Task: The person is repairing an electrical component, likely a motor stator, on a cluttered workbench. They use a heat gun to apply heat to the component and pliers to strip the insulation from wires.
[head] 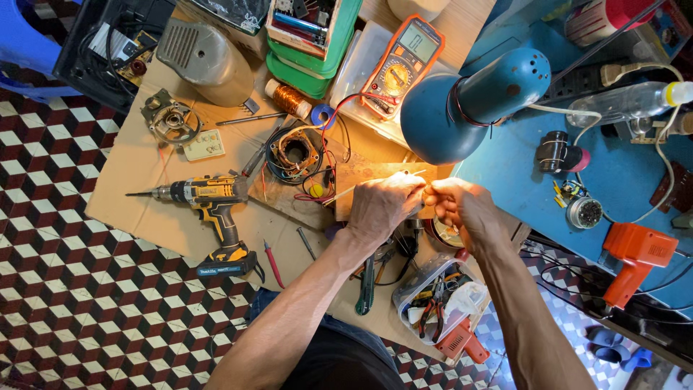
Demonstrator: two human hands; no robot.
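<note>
My left hand (pixel 382 206) and my right hand (pixel 462 206) meet under the blue desk lamp (pixel 469 101), fingers pinched on a thin wire or small part held between them; what exactly it is stays hidden. They hover over a small wooden board (pixel 354 180). Just left of the hands lies a motor stator (pixel 294 152) with coloured wires trailing toward my left hand.
A yellow cordless drill (pixel 213 206) lies on the cardboard sheet (pixel 137 180). An orange multimeter (pixel 401 65), a copper wire spool (pixel 287 98), a metal motor cover (pixel 206 61), a clear tub of tools (pixel 440 292) and an orange soldering gun (pixel 635 256) surround the hands.
</note>
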